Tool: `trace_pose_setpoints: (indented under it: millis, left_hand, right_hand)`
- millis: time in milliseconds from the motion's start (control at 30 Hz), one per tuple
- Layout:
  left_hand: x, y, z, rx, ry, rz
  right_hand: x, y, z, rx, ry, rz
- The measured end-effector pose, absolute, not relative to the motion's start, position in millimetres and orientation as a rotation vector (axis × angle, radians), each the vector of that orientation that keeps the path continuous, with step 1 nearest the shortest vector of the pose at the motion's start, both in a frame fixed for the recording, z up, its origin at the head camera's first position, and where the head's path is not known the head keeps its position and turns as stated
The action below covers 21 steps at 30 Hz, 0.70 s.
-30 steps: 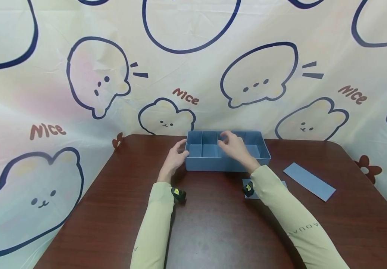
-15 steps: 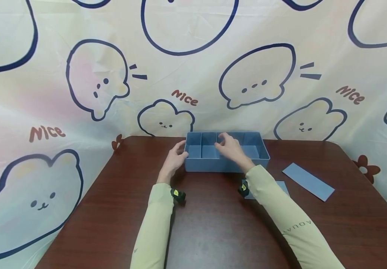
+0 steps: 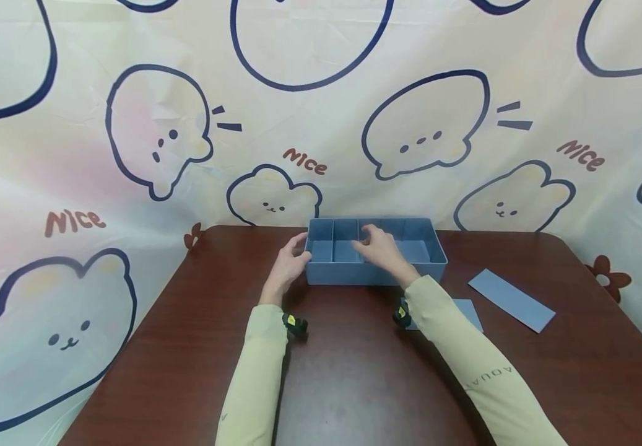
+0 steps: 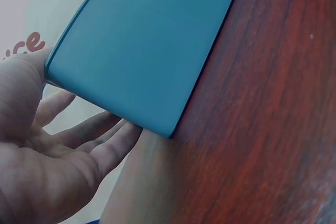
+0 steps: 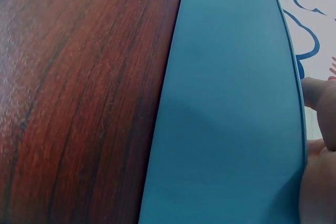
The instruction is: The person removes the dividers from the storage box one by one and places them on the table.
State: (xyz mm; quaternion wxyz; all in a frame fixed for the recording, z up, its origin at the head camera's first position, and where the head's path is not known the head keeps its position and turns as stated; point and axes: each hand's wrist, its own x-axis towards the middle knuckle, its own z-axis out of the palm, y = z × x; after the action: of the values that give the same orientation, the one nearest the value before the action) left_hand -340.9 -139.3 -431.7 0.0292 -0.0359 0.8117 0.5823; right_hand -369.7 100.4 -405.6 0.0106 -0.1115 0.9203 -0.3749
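A blue-grey box point(image 3: 337, 274) with upright dividers stands lengthwise near the table's far edge. My left hand point(image 3: 287, 265) grips its left end, thumb at the rim and fingers along the outer end wall; the left wrist view shows this hand point(image 4: 63, 166) beneath the box corner. My right hand point(image 3: 383, 253) reaches over the front wall, thumb and forefinger around the second divider point(image 3: 358, 225), which it appears to pinch. The fingertips inside are partly hidden. Left of that, another divider point(image 3: 333, 238) stands upright. In the right wrist view, the right hand point(image 5: 321, 124) shows only at the edge.
A long blue-grey flat strip point(image 3: 512, 301) lies on the table point(image 3: 348, 384) to the right of the box. Another flat blue-grey piece point(image 3: 468, 311) lies partly under my right forearm. A patterned cloth point(image 3: 343, 111) hangs behind the table.
My right hand has moved a little left and toward me over the second divider. My left hand stays at the box's left end; the box keeps its place.
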Motion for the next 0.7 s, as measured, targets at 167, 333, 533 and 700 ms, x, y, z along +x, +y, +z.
trace_pose_setpoints:
  millis: [167, 333, 533, 700]
  left_hand:
    - [-343.1, -139.6, -433.8, -0.103, 2.500, 1.796]
    - [-345.0, -139.0, -433.9, -0.103, 2.511, 1.787]
    - [-344.2, -138.7, -433.6, -0.112, 2.515, 1.789]
    - [-343.2, -138.4, -433.2, -0.113, 2.522, 1.783]
  right_hand:
    - [-370.5, 98.5, -406.6, -0.353, 2.877, -1.124]
    - [-371.1, 97.1, -407.1, -0.362, 2.893, -1.052]
    - [-371.0, 95.4, -406.7, -0.365, 2.890, -0.979]
    - [-369.7, 93.1, -406.3, -0.380, 2.887, -0.918]
